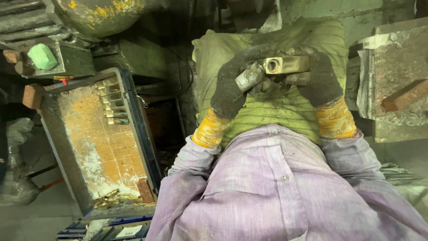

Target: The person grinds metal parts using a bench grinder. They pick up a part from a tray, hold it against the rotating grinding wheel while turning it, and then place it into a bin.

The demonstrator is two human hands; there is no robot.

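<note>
Left hand (232,91) and right hand (322,80): dark grey grimy gloves, yellow-orange patterned cuffs. Brass-yellow rectangular metal block (285,65) with dull grey cylindrical end. Pale lilac cotton shirt (272,187), smudged grey. Yellow-green ribbed cloth (276,109), dirt-streaked. Blue-framed tray (133,129), orange grid-lined surface with white dusty patches; brass pieces (109,102) at its far edge. Mint-green block (42,56). Reddish-brown brick (408,96).

both hands, left hand (229,91) and right hand (322,80), meet on a metal block (285,65) over the lap; a crate (100,143) sits left, a slab (397,76) right.
</note>
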